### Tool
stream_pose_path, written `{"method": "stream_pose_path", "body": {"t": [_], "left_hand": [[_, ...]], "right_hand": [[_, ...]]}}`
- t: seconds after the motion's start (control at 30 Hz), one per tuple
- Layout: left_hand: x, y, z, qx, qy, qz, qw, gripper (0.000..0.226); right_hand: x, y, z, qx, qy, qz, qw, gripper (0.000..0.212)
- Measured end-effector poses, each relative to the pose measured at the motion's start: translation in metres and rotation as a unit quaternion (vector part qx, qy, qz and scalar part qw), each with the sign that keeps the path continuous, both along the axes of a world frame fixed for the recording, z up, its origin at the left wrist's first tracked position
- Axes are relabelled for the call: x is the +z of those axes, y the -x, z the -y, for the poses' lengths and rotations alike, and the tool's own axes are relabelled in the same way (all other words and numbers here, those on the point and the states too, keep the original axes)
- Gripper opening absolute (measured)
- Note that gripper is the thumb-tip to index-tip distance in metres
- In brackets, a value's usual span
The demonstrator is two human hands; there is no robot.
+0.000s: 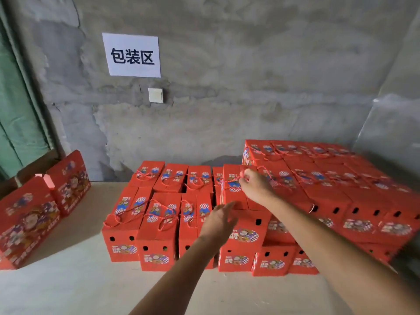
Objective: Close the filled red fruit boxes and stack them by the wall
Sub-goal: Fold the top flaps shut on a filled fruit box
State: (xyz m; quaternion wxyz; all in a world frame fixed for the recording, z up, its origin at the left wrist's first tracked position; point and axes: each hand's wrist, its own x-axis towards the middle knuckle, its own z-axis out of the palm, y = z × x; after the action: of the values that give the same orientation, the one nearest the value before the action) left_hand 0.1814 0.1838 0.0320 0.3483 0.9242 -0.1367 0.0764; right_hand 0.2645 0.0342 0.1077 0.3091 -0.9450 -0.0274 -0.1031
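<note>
Many closed red fruit boxes stand in stacks against the grey wall. A lower group [145, 214] sits on the floor at the centre, and a taller block [336, 192] fills the right. One red box [234, 185] rests on top of the centre stack, next to the taller block. My right hand [255, 185] pinches this box's red cord handle [229, 181] at its top. My left hand [219, 220], fingers straight, touches the box's near lower edge.
Flat unfolded red boxes [34, 208] lean at the left beside a green door [16, 114]. A white paper sign [131, 55] and a switch plate [155, 95] hang on the wall. Pale floor [79, 280] stretches in front of the stacks.
</note>
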Motion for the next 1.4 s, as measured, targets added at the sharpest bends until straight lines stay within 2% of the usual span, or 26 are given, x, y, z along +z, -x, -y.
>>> {"method": "stream_pose_path", "body": {"t": [0.03,0.1,0.17,0.33,0.47,0.6,0.87,1.07,1.2,1.3,1.37,1.4], "left_hand": [[-0.003,-0.004,0.002,0.009,0.017,0.046,0.999,0.038],[-0.007,-0.01,0.003,0.03,0.04,0.104,0.993,0.024],[-0.012,-0.015,0.005,0.032,0.045,0.128,0.99,0.019],[-0.019,-0.042,0.008,0.043,0.042,0.138,0.989,0.022],[-0.015,-0.076,0.013,0.054,0.041,0.128,0.989,0.023],[-0.012,-0.127,0.018,0.065,0.019,0.116,0.991,0.017],[-0.014,-0.259,0.024,0.085,0.002,0.147,0.985,0.023],[-0.017,-0.322,0.032,0.088,0.004,0.144,0.986,0.022],[-0.019,-0.333,0.031,0.093,-0.024,0.127,0.987,0.02],[-0.003,-0.328,0.026,0.064,-0.007,0.071,0.995,0.019],[0.008,-0.317,0.018,0.031,-0.025,0.04,0.998,0.027],[0.014,-0.304,0.013,0.019,-0.036,0.037,0.998,0.037]], "right_hand": [[-0.019,0.007,0.004,0.035,0.075,0.028,0.996,0.029],[-0.059,0.024,0.007,0.07,0.206,0.09,0.972,0.037],[-0.087,0.036,0.005,0.043,0.255,0.145,0.955,0.042],[-0.096,0.018,-0.001,0.005,0.2,0.184,0.962,0.047],[-0.092,-0.018,0.0,0.011,0.22,0.173,0.96,0.046],[-0.087,-0.074,0.002,0.008,0.246,0.157,0.956,0.046],[-0.085,-0.204,0.003,0.006,0.248,0.136,0.959,0.042],[-0.089,-0.268,0.012,0.014,0.234,0.14,0.962,0.041],[-0.094,-0.281,0.011,0.012,0.242,0.136,0.961,0.045],[-0.084,-0.27,0.007,0.005,0.283,0.064,0.957,0.055],[-0.077,-0.245,0.0,0.003,0.333,0.026,0.942,0.062],[-0.076,-0.225,-0.005,0.003,0.327,0.023,0.945,0.064]]}}
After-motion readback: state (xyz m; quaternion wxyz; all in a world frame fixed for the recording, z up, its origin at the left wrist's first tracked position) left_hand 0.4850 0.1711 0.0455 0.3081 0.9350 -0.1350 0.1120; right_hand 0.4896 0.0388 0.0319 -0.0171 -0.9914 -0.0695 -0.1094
